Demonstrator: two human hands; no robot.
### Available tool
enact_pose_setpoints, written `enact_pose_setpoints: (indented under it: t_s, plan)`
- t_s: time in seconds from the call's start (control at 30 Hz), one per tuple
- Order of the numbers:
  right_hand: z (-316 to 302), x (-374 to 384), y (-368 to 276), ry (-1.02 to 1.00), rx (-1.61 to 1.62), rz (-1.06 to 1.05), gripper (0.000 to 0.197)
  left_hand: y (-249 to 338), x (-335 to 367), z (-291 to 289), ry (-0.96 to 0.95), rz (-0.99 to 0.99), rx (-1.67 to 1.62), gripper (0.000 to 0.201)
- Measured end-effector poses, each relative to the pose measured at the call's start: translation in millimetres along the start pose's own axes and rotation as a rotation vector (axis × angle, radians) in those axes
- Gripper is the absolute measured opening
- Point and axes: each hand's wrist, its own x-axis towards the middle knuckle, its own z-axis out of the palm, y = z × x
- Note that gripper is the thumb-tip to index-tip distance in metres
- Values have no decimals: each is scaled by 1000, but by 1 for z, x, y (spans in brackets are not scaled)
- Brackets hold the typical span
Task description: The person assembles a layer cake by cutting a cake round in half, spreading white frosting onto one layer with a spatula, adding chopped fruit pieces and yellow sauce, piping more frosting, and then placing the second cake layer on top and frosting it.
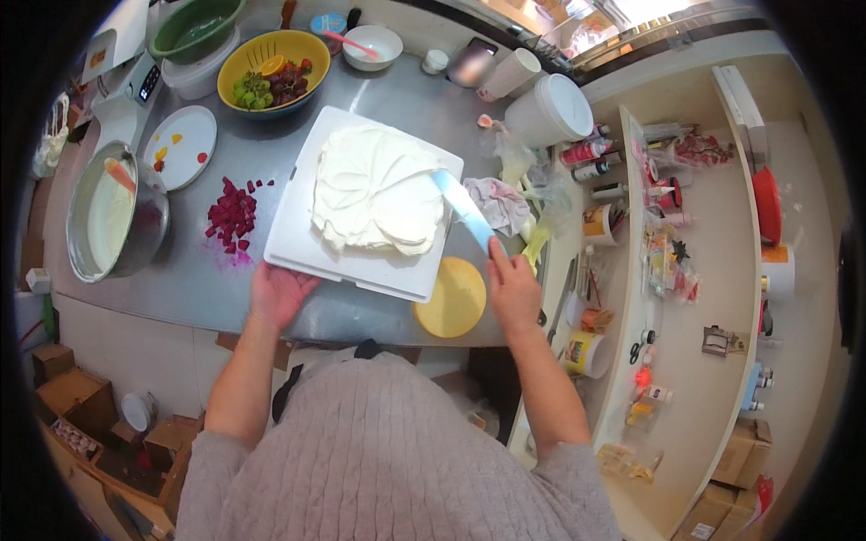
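Note:
A square cake layer thickly covered in white cream (374,194) sits on a white square board (290,239) in the middle of the metal table. My left hand (278,293) grips the board's near left corner, its fingers partly hidden beneath the edge. In my right hand (516,293) is a long palette knife (466,213), held by its handle. The blade's tip touches the cream at the far right part of the top. A round yellow sponge cake layer (450,299) lies by the board's near right corner, partly covered by it.
Left of the board lie diced dark red fruit (232,216), a plate (180,149) and a mixing bowl (104,212) of cream. Behind stand a yellow colander (236,56) of fruit and a white bowl (374,47). A tub (550,110) and cloth (496,206) are right, beside shelves (695,298).

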Motion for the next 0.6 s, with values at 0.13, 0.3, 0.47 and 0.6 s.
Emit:
enact_pose_setpoints:
  t_s: [0.13, 0.3, 0.47, 0.6]
  plan:
    - [31, -29, -26, -37, 793, -101, 35, -20, -14, 6, -75, -143, -9, 55]
    - [8, -14, -30, -51, -68, -119, 35, -31, -14, -6, -94, -185, 64, 56]
    - [21, -25, -30, -109, 571, 1, 35, -9, -5, 0, -176, -117, 89, 50]
    - [14, -26, -63, -66, 294, -72, 35, -35, -16, -3, -158, -185, -40, 47]
